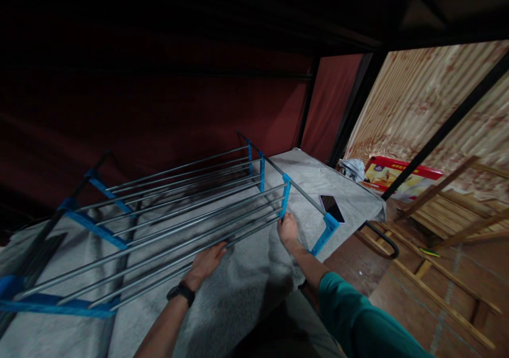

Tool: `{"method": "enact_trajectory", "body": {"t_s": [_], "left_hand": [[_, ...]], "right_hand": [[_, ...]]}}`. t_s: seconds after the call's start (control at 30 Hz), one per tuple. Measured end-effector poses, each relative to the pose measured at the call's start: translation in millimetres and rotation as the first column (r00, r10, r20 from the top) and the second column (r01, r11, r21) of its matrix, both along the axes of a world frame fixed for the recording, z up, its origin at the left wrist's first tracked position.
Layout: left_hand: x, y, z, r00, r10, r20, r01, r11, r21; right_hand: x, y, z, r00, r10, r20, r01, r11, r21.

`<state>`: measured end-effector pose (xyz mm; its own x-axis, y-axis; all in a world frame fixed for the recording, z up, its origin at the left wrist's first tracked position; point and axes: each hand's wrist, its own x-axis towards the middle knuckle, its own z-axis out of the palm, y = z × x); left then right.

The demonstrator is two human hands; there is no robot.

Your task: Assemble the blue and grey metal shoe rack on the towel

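Observation:
A rack of long metal rods [170,215] with blue plastic brackets lies on its side across a grey blanket [238,289] on a bunk. My left hand [204,265], with a black watch on the wrist, has its fingers curled around one of the lower rods near the middle. My right hand [288,229], on a teal-sleeved arm, is closed at the foot of a blue bracket [284,196] at the rack's right end. A second blue bracket [326,232] hangs just right of that hand.
A dark phone [332,208] lies on the blanket beside the rack. Past the bunk's black frame stand a red box [401,177], a crumpled cloth [353,168] and wooden slat frames [449,225] on the floor. A dark red curtain hangs behind.

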<state>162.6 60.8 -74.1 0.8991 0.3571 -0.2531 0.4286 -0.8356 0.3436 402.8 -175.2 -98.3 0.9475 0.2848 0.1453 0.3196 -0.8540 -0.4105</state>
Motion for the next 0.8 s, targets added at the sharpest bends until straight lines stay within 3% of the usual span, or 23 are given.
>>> {"method": "enact_trajectory", "body": {"t_s": [0.2,0.33,0.43,0.53,0.6,0.63,0.67,0.7,0.8], "left_hand": [[-9.6,-22.3,8.9,0.982,0.017,0.189,-0.024,0.999,0.035],[-65.9,-37.8,12.1,0.846,0.239,0.477,-0.286,0.958,0.028],[-130.0,-38.4,3.6,0.601,0.511,0.614,-0.584,0.806,-0.100],[-187.2,-27.7,-1.6,0.248,0.686,0.683,-0.823,0.522,-0.225],[-209.6,-14.7,2.5,0.018,0.728,0.686,-0.893,0.321,-0.317],[-214.9,-7.1,6.8,-0.071,0.738,0.671,-0.895,0.250,-0.370],[-216.6,0.6,12.0,-0.127,0.748,0.651,-0.880,0.218,-0.423],[-215.3,8.1,17.8,-0.146,0.761,0.632,-0.857,0.222,-0.465],[-201.4,25.7,33.3,-0.052,0.817,0.574,-0.787,0.320,-0.527]], "right_hand": [[0.1,-2.7,-0.8,1.000,0.011,0.022,-0.012,0.999,0.040],[7.9,-13.0,-11.4,0.999,0.054,-0.006,-0.053,0.991,0.124],[19.6,-16.6,-20.0,0.995,0.104,-0.011,-0.096,0.951,0.293],[28.6,-16.2,-22.2,0.976,0.207,-0.074,-0.154,0.886,0.438],[31.6,-16.1,-19.8,0.966,0.223,-0.130,-0.136,0.868,0.477],[32.4,-16.4,-17.9,0.963,0.218,-0.160,-0.116,0.868,0.482],[33.2,-16.8,-15.9,0.960,0.203,-0.192,-0.090,0.874,0.478],[33.9,-17.2,-14.0,0.957,0.181,-0.225,-0.058,0.883,0.465],[36.6,-18.3,-10.2,0.947,0.115,-0.299,0.018,0.913,0.407]]}}
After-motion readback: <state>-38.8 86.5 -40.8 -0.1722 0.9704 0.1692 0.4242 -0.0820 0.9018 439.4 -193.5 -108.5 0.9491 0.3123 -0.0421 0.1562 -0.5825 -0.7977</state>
